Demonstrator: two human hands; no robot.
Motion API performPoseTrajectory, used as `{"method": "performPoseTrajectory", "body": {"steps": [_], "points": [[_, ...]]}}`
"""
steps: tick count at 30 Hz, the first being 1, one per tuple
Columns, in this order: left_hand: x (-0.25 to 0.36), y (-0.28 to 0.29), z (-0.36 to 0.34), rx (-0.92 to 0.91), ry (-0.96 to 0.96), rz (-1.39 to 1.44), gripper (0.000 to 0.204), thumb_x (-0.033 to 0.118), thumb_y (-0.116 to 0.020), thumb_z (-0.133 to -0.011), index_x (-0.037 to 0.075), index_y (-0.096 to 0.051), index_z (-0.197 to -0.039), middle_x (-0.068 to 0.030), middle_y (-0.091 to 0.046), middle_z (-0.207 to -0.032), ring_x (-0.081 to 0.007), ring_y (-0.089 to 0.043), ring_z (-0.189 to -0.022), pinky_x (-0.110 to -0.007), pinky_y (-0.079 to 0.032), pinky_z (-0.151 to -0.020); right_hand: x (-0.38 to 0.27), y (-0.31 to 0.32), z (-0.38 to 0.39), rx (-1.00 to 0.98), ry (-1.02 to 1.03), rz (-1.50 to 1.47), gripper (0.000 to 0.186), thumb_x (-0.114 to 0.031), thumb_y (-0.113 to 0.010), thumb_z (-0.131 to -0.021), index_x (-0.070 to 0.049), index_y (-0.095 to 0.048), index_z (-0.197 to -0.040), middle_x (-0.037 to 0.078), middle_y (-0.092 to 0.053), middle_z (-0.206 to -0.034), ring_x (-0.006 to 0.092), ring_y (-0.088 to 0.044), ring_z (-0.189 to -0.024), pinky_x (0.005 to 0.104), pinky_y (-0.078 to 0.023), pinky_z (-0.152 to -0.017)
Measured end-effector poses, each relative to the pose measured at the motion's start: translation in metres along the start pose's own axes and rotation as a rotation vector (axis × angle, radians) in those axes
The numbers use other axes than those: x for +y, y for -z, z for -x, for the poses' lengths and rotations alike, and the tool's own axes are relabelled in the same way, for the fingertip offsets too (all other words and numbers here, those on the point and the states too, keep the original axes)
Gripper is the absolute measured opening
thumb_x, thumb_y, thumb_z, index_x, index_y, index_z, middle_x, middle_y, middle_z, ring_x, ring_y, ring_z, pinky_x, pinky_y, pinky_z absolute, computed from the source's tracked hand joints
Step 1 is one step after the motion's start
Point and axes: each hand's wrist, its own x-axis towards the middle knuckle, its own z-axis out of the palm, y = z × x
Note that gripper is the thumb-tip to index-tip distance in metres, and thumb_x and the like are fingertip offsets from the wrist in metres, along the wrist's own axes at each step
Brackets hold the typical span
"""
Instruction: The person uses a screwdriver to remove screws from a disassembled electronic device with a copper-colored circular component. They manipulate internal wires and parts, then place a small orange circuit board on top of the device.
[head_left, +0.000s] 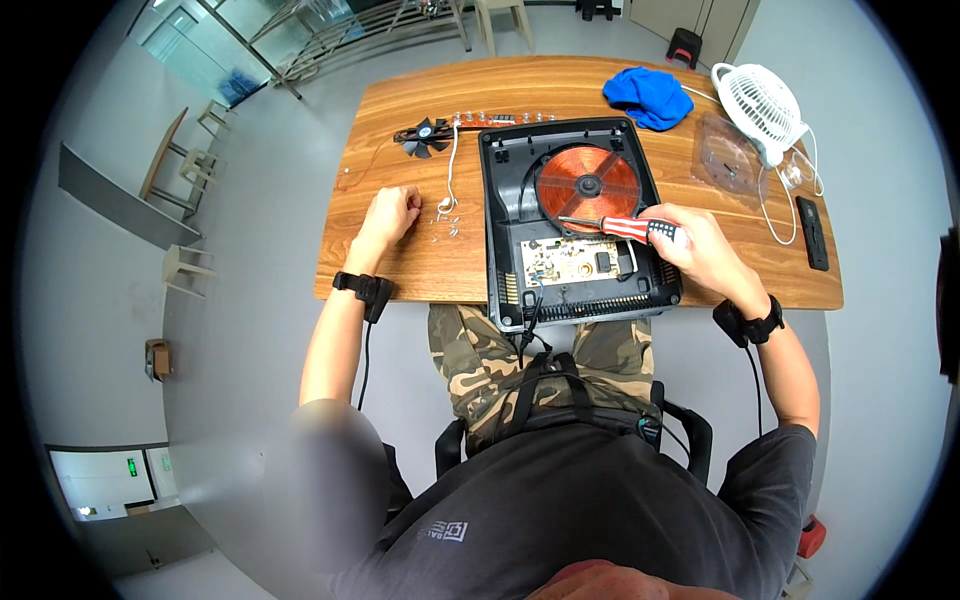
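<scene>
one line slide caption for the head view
Right hand holds a red-handled screwdriver over an opened black induction cooker; left hand rests fisted on the wooden table near small loose screws.

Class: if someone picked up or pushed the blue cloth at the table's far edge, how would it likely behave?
The blue cloth lies crumpled in soft folds, so it would probably hang floppy and feel light. Pushed, it would likely bunch or slide on the smooth wooden table rather than roll or tip.
</scene>
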Motion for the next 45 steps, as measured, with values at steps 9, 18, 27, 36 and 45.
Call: {"method": "performPoseTrajectory", "body": {"steps": [9, 18, 27, 36, 45], "points": [[0.041, 0.02, 0.005, 0.105, -0.193, 0.076, 0.009, 0.004, -0.073, -0.089, 0.0, -0.069, -0.096, -0.0179, -0.071, -0.091, -0.0358, -0.069, -0.086, -0.044, -0.056, -0.078, -0.004, 0.003, 0.0, -0.001, -0.005, -0.017, 0.032, -0.022, -0.066, -0.098, 0.002, -0.069, -0.119, 0.018, -0.074, -0.099, 0.0253, -0.07, -0.086, 0.0379, -0.055, -0.082], [0.119, 0.024, 0.018, -0.046, -0.469, 0.362, 0.014, 0.001, -0.074, -0.091, 0.0, -0.069, -0.105, -0.0121, -0.072, -0.093, -0.0216, -0.072, -0.084, -0.033, -0.058, -0.075, -0.018, 0.012, -0.014, -0.053, 0.067, -0.016, 0.033, -0.025, -0.068, -0.098, 0.0, -0.069, -0.12, 0.018, -0.075, -0.1, 0.0268, -0.071, -0.086, 0.0377, -0.056, -0.081], [0.142, -0.002, 0.014, -0.166, -0.43, 0.486, 0.016, 0.005, -0.079, -0.09, 0.001, -0.072, -0.104, -0.0091, -0.072, -0.088, -0.0159, -0.071, -0.08, -0.031, -0.058, -0.074, -0.029, 0.0, -0.031, -0.108, 0.228, 0.045, 0.041, -0.031, -0.07, -0.097, -0.001, -0.069, -0.125, 0.023, -0.076, -0.108, 0.0386, -0.074, -0.096, 0.0427, -0.058, -0.086], [0.139, -0.006, 0.017, -0.161, -0.441, 0.508, 0.015, 0.007, -0.08, -0.091, 0.002, -0.074, -0.104, -0.009, -0.074, -0.089, -0.0161, -0.073, -0.082, -0.031, -0.059, -0.076, -0.027, -0.008, -0.038, -0.117, 0.233, 0.09, 0.038, -0.03, -0.069, -0.097, 0.0, -0.069, -0.121, 0.024, -0.075, -0.103, 0.0391, -0.074, -0.094, 0.0436, -0.058, -0.084], [0.134, -0.008, 0.016, -0.182, -0.471, 0.489, 0.015, 0.006, -0.077, -0.093, -0.002, -0.073, -0.105, -0.0142, -0.074, -0.094, -0.0232, -0.074, -0.086, -0.034, -0.06, -0.079, -0.026, -0.009, -0.037, -0.129, 0.225, 0.075, 0.037, -0.028, -0.069, -0.096, 0.0, -0.07, -0.121, 0.024, -0.075, -0.104, 0.0386, -0.074, -0.096, 0.0431, -0.058, -0.086]]}}
